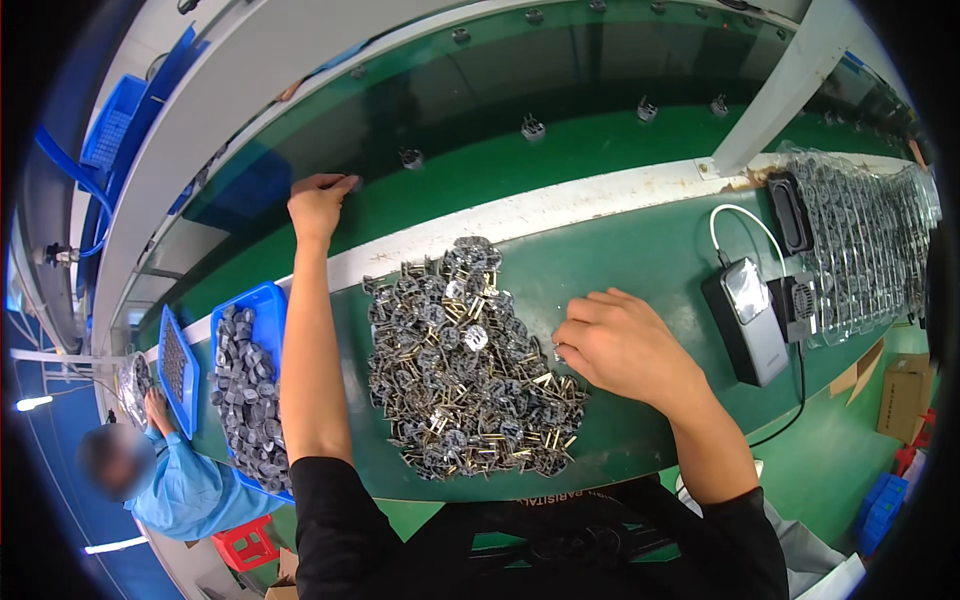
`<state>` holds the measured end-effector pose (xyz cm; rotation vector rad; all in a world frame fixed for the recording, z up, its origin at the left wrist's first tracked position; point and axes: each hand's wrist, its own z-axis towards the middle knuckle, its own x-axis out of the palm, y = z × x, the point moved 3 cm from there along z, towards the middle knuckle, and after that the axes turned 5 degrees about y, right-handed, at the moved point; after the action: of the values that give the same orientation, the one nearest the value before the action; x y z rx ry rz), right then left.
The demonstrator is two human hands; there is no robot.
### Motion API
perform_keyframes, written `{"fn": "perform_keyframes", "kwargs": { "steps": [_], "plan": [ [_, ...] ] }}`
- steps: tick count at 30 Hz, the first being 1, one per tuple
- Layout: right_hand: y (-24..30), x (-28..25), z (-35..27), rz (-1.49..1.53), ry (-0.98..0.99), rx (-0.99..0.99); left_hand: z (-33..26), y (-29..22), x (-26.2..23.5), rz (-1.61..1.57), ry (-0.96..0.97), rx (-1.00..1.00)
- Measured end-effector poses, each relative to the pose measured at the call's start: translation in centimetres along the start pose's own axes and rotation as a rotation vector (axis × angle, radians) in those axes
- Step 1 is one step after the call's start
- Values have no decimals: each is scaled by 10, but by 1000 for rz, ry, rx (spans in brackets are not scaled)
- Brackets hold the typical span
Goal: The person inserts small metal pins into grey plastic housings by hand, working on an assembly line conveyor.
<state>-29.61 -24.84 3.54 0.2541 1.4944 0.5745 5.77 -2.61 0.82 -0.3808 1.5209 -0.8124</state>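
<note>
Wondering about the hands on this bench, what have they got hold of?

Left hand (323, 200) is out over the green belt (590, 155) on the far side, thumb and fingers drawn together in a pinch. Maybe a small grey bit at the tips, too blurry to swear to. Right hand (625, 340) is loosely curled just right of the pile of pronged parts (470, 370), with what might be a bit of metal at the fingertips (can't tell if it's actually gripped).

Why's the pile so central?

My guess: so either arm gets at it without a stretch. It sits on the green table (640, 240) between the forearms, and the blue bin (268, 312) of grey caps (250, 410) is right by the left arm, probably for easy reach too. The pieces (532, 127) on the belt are well apart, maybe so they don't knock.

Any room to move?

Right side, yeah: bare table between that hand and the power bank (748, 320). Left's tighter, since the forearm runs between bin and pile. Mind the white rail (520, 207) along the belt's near edge, and the pile's near side comes close to the table's edge (I'd keep sleeves off that bit).
</note>
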Motion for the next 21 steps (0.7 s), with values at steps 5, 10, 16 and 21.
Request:
{"fn": "perform_keyframes", "kwargs": {
  "steps": [5,10,16,21],
  "plan": [
    [0,-3,-1,-4,-24,26,-39,-7,-21,-133,37,88],
    [4,-17,6,139,-219,2,-119,-80,-14,-473,197,196],
    [23,-26,12,475,-535,-96,-193,-139,4,-346,333,539],
    [30,-25,10,529,-645,-5,-216,-155,18,-226,307,642]
  ]
}}
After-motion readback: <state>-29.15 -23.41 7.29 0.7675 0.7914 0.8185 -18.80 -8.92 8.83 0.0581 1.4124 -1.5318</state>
